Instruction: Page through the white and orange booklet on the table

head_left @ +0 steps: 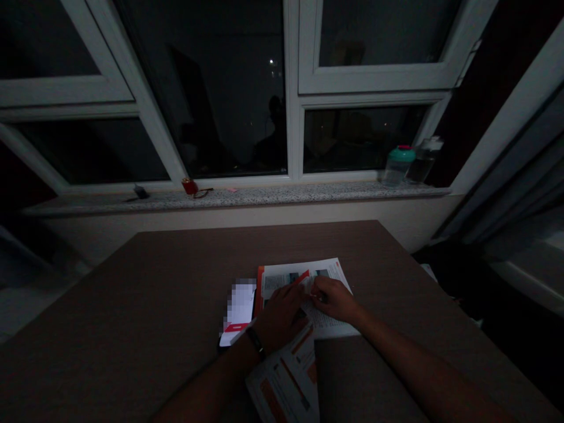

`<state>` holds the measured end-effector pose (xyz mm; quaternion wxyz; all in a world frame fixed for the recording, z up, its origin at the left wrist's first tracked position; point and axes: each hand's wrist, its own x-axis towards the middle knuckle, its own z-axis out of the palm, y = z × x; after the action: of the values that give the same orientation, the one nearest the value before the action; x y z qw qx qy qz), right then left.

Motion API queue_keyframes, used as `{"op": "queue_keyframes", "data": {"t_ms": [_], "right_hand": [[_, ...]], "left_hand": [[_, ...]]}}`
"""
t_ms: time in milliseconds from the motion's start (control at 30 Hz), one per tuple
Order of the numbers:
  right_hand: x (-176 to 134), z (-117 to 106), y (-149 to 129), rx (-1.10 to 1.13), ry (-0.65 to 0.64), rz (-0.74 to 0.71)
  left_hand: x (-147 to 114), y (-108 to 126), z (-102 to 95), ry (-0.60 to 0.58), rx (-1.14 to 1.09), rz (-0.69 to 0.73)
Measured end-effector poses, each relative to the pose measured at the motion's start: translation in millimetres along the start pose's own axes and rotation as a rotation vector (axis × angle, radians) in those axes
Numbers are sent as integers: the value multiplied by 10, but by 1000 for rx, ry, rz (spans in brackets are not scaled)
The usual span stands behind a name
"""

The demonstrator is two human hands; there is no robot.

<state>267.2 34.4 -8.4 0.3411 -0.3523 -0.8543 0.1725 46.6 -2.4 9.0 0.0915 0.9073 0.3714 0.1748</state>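
Note:
On the dark brown table lies an open printed booklet (pixel 335 331) with white pages, pictures and an orange-red edge. My left hand (pixel 284 311), with a dark band at the wrist, rests over its left part with fingers stretched out across the paper. Beside it, my right hand (pixel 333 298) is closed, its fingers pinching a bit of the page near a small red-edged paper fold (pixel 303 277). A loose-looking printed sheet (pixel 288 379) with orange blocks slants toward me under my left wrist; whether it joins the booklet is hidden.
A lit phone (pixel 239 311) lies just left of the booklet on the table (pixel 176 294). Along the granite windowsill (pixel 273 195) stand a small red object (pixel 190 186), a teal-lidded bottle (pixel 399 165) and a clear bottle (pixel 425 160). A curtain (pixel 506 158) hangs at right.

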Motion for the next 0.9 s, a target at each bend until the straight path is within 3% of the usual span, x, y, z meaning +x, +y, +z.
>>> {"op": "queue_keyframes", "data": {"t_ms": [400, 667, 900], "right_hand": [[4, 17, 17, 16, -12, -62], [71, 62, 62, -74, 134, 71], [24, 60, 82, -29, 118, 127]], "left_hand": [[-15, -48, 29, -51, -12, -4], [-35, -34, 18, -38, -3, 23], [-24, 8, -39, -87, -11, 88]]}}
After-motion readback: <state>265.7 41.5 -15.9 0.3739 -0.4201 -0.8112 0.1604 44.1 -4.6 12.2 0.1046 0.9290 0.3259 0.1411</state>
